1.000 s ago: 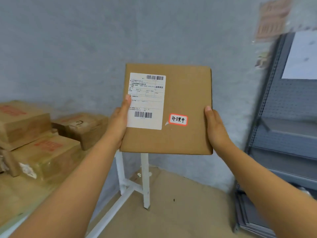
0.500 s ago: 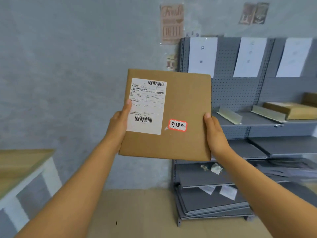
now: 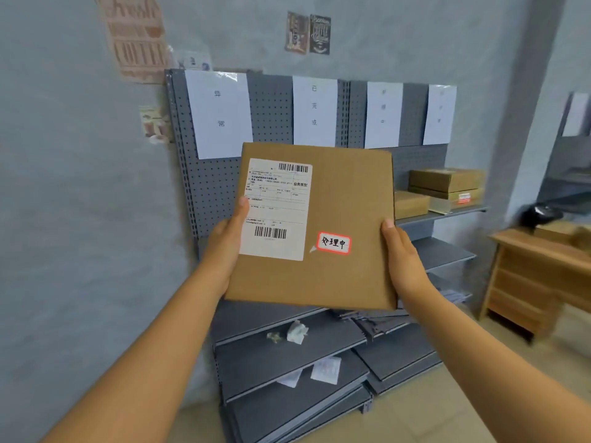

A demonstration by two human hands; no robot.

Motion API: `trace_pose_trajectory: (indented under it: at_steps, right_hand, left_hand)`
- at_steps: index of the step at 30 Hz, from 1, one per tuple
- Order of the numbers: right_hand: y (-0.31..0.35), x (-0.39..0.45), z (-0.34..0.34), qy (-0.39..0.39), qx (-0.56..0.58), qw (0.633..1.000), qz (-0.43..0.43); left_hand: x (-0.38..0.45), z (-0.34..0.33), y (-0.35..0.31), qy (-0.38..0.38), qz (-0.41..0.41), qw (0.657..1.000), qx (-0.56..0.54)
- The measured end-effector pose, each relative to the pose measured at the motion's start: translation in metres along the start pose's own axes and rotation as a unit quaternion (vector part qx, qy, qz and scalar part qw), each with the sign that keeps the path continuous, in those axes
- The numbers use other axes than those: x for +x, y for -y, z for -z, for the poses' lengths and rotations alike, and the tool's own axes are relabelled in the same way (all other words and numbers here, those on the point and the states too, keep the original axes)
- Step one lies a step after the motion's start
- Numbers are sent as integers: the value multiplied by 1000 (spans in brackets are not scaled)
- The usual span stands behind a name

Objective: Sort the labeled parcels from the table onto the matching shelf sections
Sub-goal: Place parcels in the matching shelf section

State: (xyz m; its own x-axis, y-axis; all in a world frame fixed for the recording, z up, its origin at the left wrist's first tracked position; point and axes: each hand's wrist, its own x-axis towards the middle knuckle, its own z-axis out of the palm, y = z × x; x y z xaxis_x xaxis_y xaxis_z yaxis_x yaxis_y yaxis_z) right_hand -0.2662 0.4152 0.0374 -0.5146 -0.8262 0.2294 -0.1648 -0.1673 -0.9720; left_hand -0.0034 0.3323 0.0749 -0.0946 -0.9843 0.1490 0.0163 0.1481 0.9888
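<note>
I hold a flat brown cardboard parcel (image 3: 345, 219) upright in front of me. It carries a white shipping label (image 3: 276, 207) and a small red-bordered sticker (image 3: 334, 243) with handwritten characters. My left hand (image 3: 225, 241) grips its left edge, thumb on the label. My right hand (image 3: 401, 254) grips its right edge. Behind it stands a grey pegboard shelf unit (image 3: 214, 187) with several white section signs (image 3: 219, 111) along the top. Brown parcels (image 3: 446, 183) lie on the right part of the upper shelf board.
Lower grey shelf boards (image 3: 287, 356) hold crumpled paper (image 3: 295, 330) and loose slips. A wooden desk (image 3: 540, 276) stands at the right with a dark object on it. Posters hang on the grey wall at left. Bare floor lies below the shelf.
My view has swung right from the parcel table to face the shelf. The parcel stays held in both hands, now closer to the shelf and tilted slightly.
</note>
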Motion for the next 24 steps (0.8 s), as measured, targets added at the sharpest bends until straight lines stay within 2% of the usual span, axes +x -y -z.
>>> trace_pose_trajectory:
  at_steps: [4, 9, 16, 24]
  right_hand:
    - [-19, 70, 61, -3, 3, 999, -34]
    - [-40, 148, 108, 11, 4, 999, -51]
    - [-76, 255, 139, 23, 35, 994, -99]
    - [-112, 389, 154, 78, 9, 990, -117]
  left_hand:
    - [37, -89, 9, 19, 26, 999, 8]
    - [82, -162, 19, 51, 57, 997, 3]
    - [163, -235, 32, 119, 56, 991, 23]
    - [296, -315, 53, 102, 92, 991, -1]
